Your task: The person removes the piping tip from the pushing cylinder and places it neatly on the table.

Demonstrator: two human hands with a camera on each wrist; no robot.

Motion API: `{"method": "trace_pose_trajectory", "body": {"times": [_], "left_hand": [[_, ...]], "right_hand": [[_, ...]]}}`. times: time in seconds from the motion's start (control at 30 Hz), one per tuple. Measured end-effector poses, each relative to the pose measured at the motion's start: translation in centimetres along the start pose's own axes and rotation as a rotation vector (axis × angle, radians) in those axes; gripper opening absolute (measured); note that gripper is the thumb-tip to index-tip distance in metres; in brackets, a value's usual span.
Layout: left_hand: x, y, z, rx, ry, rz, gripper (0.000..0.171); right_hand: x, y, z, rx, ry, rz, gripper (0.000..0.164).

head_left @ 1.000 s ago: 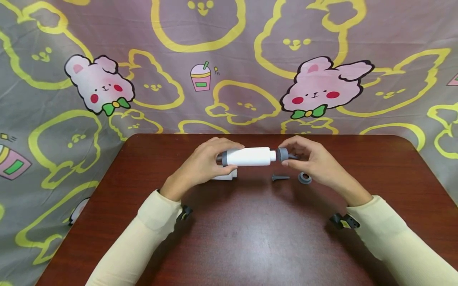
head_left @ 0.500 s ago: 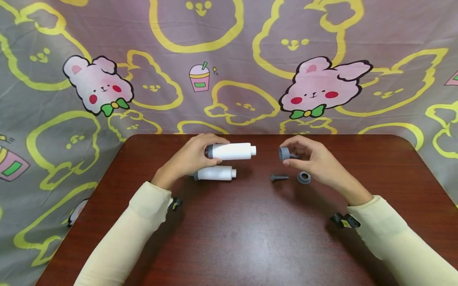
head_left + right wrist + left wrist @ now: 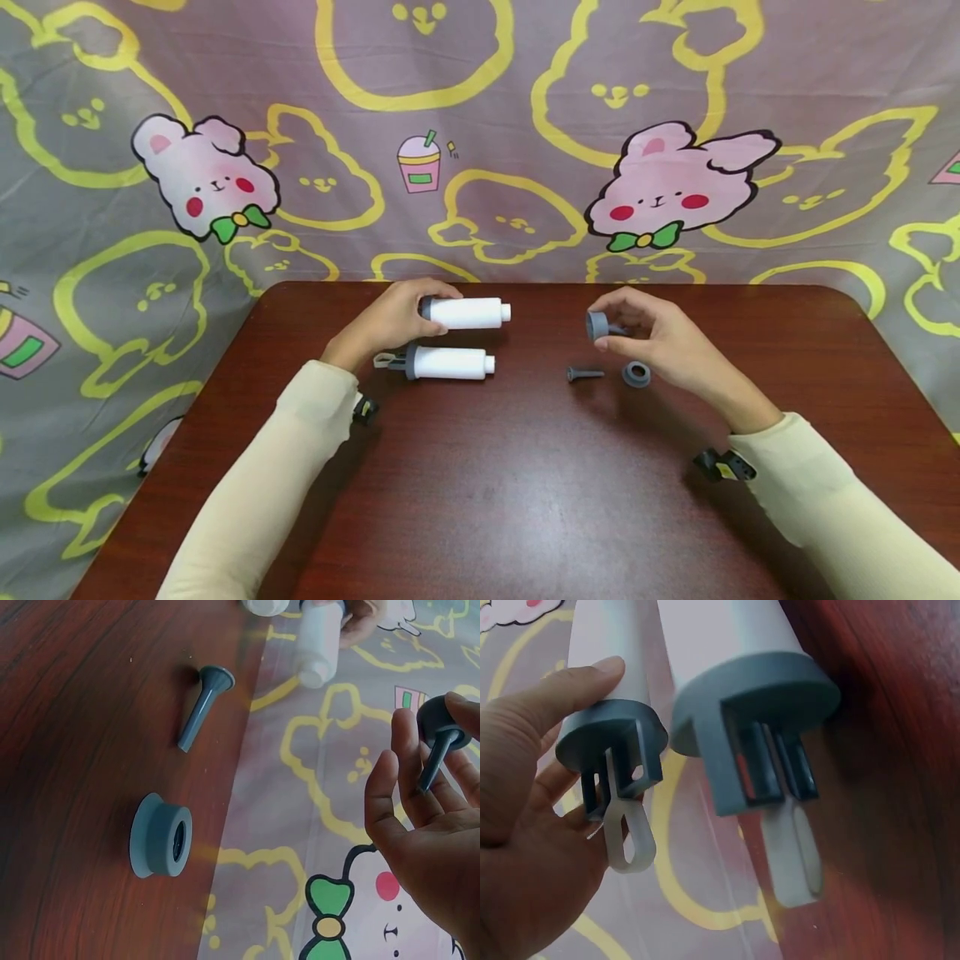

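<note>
Grey cap [image 3: 597, 326] in right grip [image 3: 651, 329]

A greyish-mauve fabric backdrop [image 3: 510, 133] hangs behind the dark reddish-brown table [image 3: 465, 467], printed with yellow-outlined animal figures [image 3: 507, 218], pink rabbit heads [image 3: 663, 185] wearing green bows [image 3: 644, 241], and pink drink cups [image 3: 418, 165]. The table has rounded far corners, and light leaves a pale sheen [image 3: 558, 504] on it

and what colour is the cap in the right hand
The cap is grey; it shows best in the head view.
</note>
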State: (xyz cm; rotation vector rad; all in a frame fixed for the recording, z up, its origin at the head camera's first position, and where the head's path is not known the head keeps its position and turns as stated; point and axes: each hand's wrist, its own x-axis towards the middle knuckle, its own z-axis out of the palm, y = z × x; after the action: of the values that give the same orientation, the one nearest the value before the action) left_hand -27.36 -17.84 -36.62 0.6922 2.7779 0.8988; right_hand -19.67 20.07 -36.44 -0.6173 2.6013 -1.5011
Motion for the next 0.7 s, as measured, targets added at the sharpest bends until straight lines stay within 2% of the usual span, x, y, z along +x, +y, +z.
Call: {"method": "trace_pose_trajectory", "body": {"times": [0.33, 0.7], "left_hand": [[0.9, -1.4, 0.2, 0.057, -0.054, -0.088, 0.045], [1.6, -2.3, 0.6, 0.082, -0.068, -0.150, 0.044]], "right_hand": [[-0.1, 0.2, -0.2, 0.011, -0.009, 0.001, 0.032], [-0.1, 0.6, -0.2, 0.021, -0.008, 0.001, 0.032]]}}
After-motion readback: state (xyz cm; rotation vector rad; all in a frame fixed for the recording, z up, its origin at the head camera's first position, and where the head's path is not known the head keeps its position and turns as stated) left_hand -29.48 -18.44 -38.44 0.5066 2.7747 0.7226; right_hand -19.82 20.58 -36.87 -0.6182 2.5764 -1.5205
